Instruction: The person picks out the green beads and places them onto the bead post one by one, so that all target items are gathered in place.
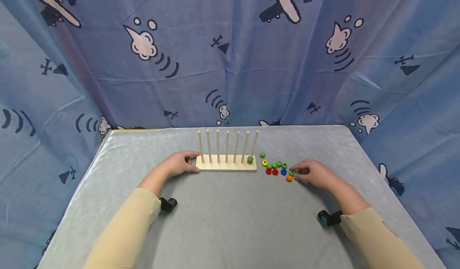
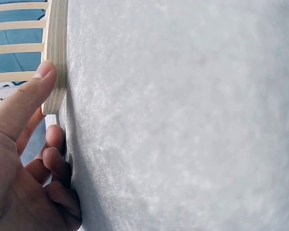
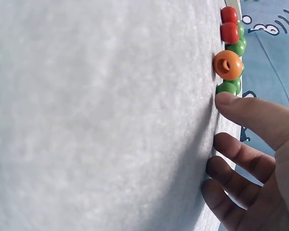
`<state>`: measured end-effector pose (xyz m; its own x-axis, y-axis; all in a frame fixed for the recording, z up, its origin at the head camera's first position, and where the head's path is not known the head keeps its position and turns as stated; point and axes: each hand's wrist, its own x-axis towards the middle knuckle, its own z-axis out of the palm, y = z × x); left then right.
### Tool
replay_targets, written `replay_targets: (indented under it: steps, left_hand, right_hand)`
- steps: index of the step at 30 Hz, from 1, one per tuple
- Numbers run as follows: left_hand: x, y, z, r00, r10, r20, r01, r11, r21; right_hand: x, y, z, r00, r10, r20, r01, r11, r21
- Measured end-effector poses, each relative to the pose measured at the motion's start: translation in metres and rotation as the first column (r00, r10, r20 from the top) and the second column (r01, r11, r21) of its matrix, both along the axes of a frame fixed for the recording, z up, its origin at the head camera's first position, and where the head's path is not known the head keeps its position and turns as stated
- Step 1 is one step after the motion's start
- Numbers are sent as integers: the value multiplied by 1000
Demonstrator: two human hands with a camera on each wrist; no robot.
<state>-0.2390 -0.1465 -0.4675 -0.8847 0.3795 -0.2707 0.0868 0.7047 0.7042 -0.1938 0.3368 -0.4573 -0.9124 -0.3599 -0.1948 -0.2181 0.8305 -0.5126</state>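
Observation:
A wooden peg stand with several upright dowels stands on the table. Green beads sit at the foot of its rightmost dowel. My left hand grips the stand's left end; in the left wrist view the thumb presses the edge of the base. At the right end of a loose bead group, my right hand has its thumb and index finger spread about a green bead. In the right wrist view the thumb overlaps that green bead; the index fingertip is hidden there.
Between the stand and my right hand lie red beads, a blue bead, a yellow bead, an orange bead and several green ones. A grey cloth covers the table. A blue patterned curtain hangs behind.

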Motion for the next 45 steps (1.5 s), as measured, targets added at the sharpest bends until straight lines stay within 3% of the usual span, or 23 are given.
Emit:
replay_targets:
  steps: [15, 21, 30, 45]
  left_hand:
    - [0, -1, -3, 1000, -6, 0, 6, 1000, 5]
    - [0, -2, -1, 1000, 1, 12, -1, 1000, 1]
    - [0, -1, -1, 1000, -5, 11, 5, 1000, 5]
    - [-1, 0, -3, 1000, -1, 4, 1, 1000, -2]
  right_hand:
    - [0, -2, 1, 999, 15, -48, -14, 1000, 23]
    - [2, -1, 3, 999, -14, -53, 14, 1000, 14]
    - [2, 2, 12, 989, -35, -147, 37, 999, 8]
    - [6, -15, 33, 975, -97, -200, 100, 995, 5]
